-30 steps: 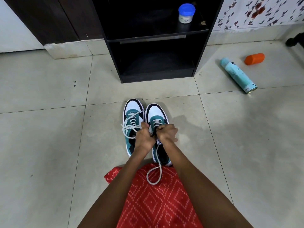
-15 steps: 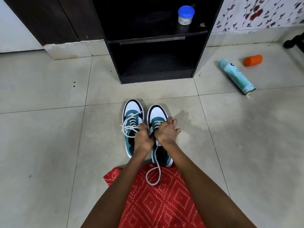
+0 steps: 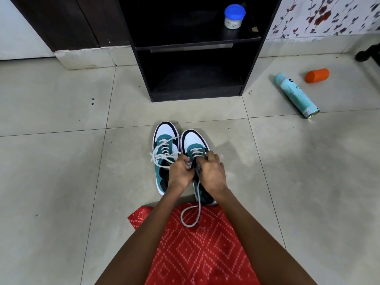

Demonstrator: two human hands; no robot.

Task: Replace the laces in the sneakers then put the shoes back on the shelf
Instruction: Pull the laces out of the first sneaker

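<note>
Two teal, white and black sneakers stand side by side on the tiled floor, toes toward the shelf. The left sneaker point(image 3: 163, 138) is fully laced with loose white loops. Over the tongue of the right sneaker point(image 3: 192, 140) both hands work the white lace point(image 3: 190, 214), whose free end loops down onto red patterned cloth. My left hand point(image 3: 180, 171) pinches the lace at the middle eyelets. My right hand point(image 3: 211, 173) has its fingers curled on the lace at the shoe's right side. The black shelf point(image 3: 195, 93) stands just beyond the shoes.
A blue-lidded jar point(image 3: 234, 16) sits on the upper shelf board. A teal spray can point(image 3: 296, 95) and an orange cap point(image 3: 316, 75) lie on the floor to the right. Red patterned cloth point(image 3: 201, 249) covers my lap. Dark cabinet doors stand at the back left.
My right hand's fingers, spread over the toe side half a second ago, have curled back onto the lace. Both hands stay over the right sneaker's tongue.
</note>
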